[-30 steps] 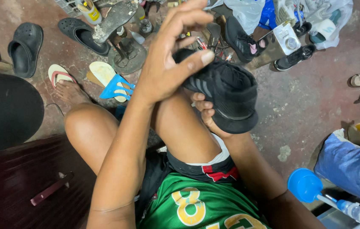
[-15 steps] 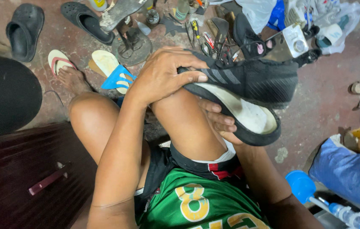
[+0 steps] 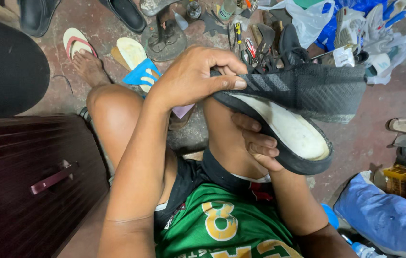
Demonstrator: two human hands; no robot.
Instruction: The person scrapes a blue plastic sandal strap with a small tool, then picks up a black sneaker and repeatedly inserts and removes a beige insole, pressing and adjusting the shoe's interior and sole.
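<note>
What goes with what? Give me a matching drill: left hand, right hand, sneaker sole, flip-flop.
Things:
1. left hand
2. right hand
3. sneaker sole
4. flip-flop

States:
A. peeled away from the black upper, pale inside showing
B. on the foot on the floor, red strap
C. grip on top of the shoe's upper, thumb at its edge
D. under the shoe, fingers against the sole

Pairs: 1-C, 2-D, 3-A, 4-B

Green jersey (image 3: 222, 224) with yellow numeral, black undershirt, bare arms.
</note>
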